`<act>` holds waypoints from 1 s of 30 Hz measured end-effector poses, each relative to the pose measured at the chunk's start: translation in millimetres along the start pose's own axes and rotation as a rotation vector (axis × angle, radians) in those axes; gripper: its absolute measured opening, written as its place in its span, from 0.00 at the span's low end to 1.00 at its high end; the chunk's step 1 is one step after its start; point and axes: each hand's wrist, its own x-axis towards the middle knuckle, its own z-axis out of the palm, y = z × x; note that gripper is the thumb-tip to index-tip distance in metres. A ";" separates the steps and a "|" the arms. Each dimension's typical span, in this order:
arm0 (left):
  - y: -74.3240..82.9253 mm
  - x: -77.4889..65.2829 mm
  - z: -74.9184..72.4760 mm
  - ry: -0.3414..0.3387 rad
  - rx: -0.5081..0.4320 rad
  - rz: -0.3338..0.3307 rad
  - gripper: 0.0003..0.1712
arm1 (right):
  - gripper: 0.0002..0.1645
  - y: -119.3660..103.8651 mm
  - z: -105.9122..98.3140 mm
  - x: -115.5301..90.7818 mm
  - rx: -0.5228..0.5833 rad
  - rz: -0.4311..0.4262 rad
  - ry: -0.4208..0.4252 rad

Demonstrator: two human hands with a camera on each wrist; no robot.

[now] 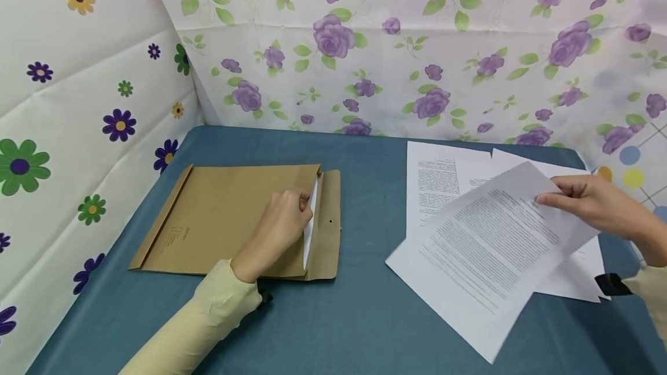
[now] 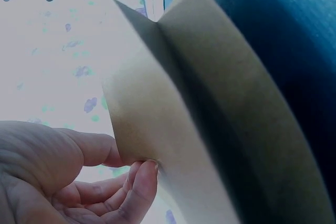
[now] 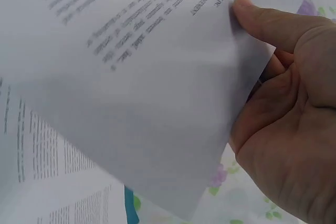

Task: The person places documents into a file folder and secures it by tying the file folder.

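Observation:
A brown paper envelope (image 1: 229, 213) lies flat on the left of the table, its flap (image 1: 328, 224) folded out to the right. My left hand (image 1: 283, 213) pinches the upper edge of its mouth between thumb and fingers, lifting it so that white paper (image 1: 311, 224) shows inside. The left wrist view has the raised envelope edge (image 2: 142, 103) between those fingertips. On the right, my right hand (image 1: 594, 201) holds a printed sheet (image 1: 484, 247) by its far right edge, thumb on the printed face. That sheet is raised and slanted over other papers.
Several printed sheets (image 1: 432, 184) lie loosely overlapped at the table's right side, partly hidden by the held sheet. A blue-green cloth (image 1: 365, 305) covers the table. Flower-printed sheeting (image 1: 323, 74) stands behind it and on the left.

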 end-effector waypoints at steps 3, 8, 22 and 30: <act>0.4 0.1 -0.1 0.002 0.000 0.000 0.12 | 0.08 -2.0 -0.3 -0.7 0.034 0.003 0.029; 0.5 0.4 -0.2 0.004 -0.001 0.001 0.12 | 0.10 -6.1 -1.0 -2.7 0.076 0.037 0.116; 2.0 0.0 -2.5 0.001 -0.001 -0.009 0.12 | 0.17 -18.5 -4.2 -1.7 0.282 0.143 0.234; 1.9 0.4 -2.6 0.003 0.000 -0.011 0.12 | 0.16 -27.3 -7.8 2.9 0.635 0.146 0.288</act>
